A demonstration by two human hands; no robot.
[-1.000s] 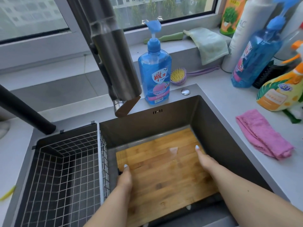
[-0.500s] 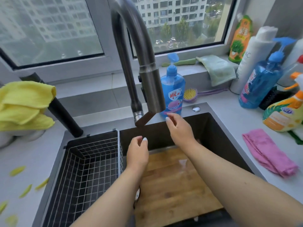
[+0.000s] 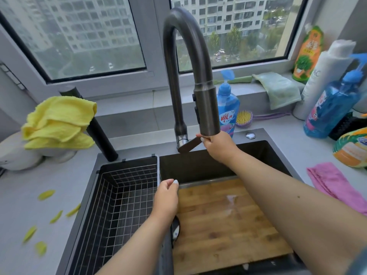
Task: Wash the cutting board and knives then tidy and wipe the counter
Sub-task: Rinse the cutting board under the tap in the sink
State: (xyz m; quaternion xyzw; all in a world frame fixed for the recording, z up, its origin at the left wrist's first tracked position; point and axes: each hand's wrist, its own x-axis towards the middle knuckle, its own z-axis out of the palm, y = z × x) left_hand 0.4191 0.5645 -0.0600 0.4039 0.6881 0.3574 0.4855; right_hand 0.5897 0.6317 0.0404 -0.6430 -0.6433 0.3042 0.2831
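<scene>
A wooden cutting board [image 3: 224,223] lies flat in the right basin of the dark sink [image 3: 278,153], with a small wet patch near its middle. My right hand [image 3: 218,147] reaches up behind the dark curved faucet [image 3: 186,66] and grips its lever handle [image 3: 188,144]. My left hand [image 3: 165,199] hovers over the board's left edge, holding nothing, fingers loosely curled. A dark oval thing sits partly hidden under my left wrist. No water runs from the spout. No knives are visible.
A wire basket [image 3: 119,199] fills the left basin. Yellow cloth [image 3: 59,122] lies at the left, yellow peel bits [image 3: 46,194] on the counter. Blue soap bottle [image 3: 227,108], brush [image 3: 244,117], pink cloth [image 3: 337,185], green cloth [image 3: 278,89] and several bottles [image 3: 333,108] stand at right.
Both hands left the cutting board. My right hand rose to the faucet lever and took hold of it; my left hand lifted off the board's left edge. The view tilted upward.
</scene>
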